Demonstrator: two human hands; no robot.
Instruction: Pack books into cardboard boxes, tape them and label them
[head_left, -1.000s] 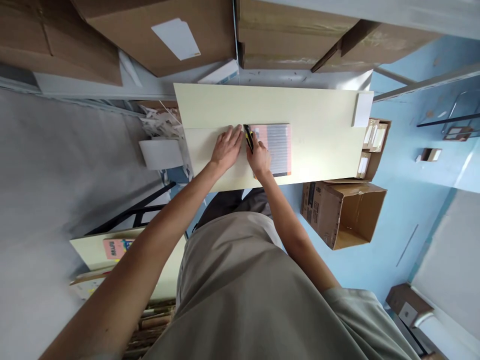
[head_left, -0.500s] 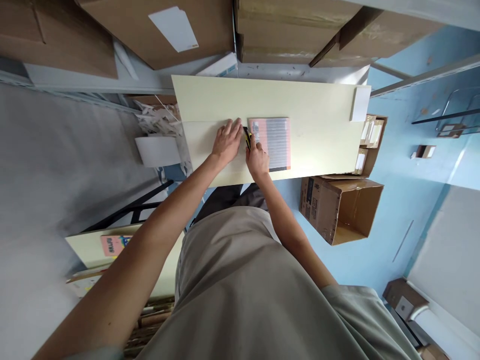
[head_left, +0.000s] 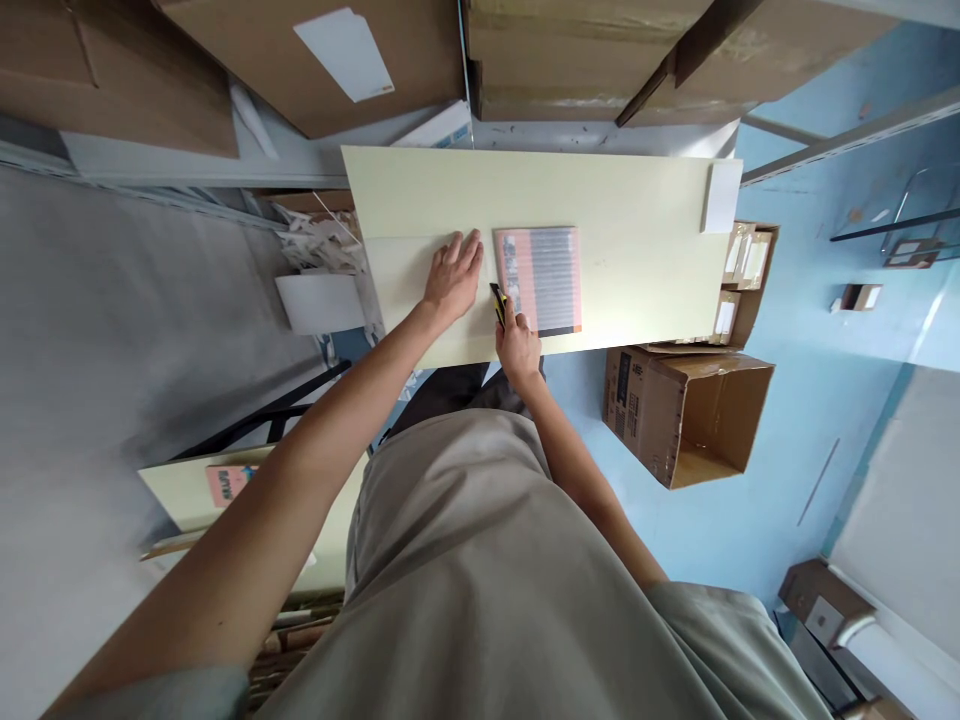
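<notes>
My right hand [head_left: 518, 345] is wrapped round a yellow-and-black utility knife [head_left: 500, 304], its tip pointing away from me beside the left edge of a pink booklet [head_left: 553, 270]. The booklet has a grey striped panel and lies on a pale cream board [head_left: 637, 250]. My left hand [head_left: 452, 278] rests flat on what looks like a thin sheet over the board, left of the booklet, fingers stretched out and holding nothing. Whether the blade touches the surface cannot be made out.
A white block [head_left: 721, 198] sits at the board's right end. Large cardboard boxes [head_left: 570, 70] line the far side. An open carton [head_left: 686, 415] stands at the right, below the board. Paper scraps [head_left: 322, 240] and a white roll [head_left: 319, 303] are at the left.
My right hand has drawn the utility knife toward me along the booklet's left edge. My left hand has stayed nearly in place. The view has shifted slightly.
</notes>
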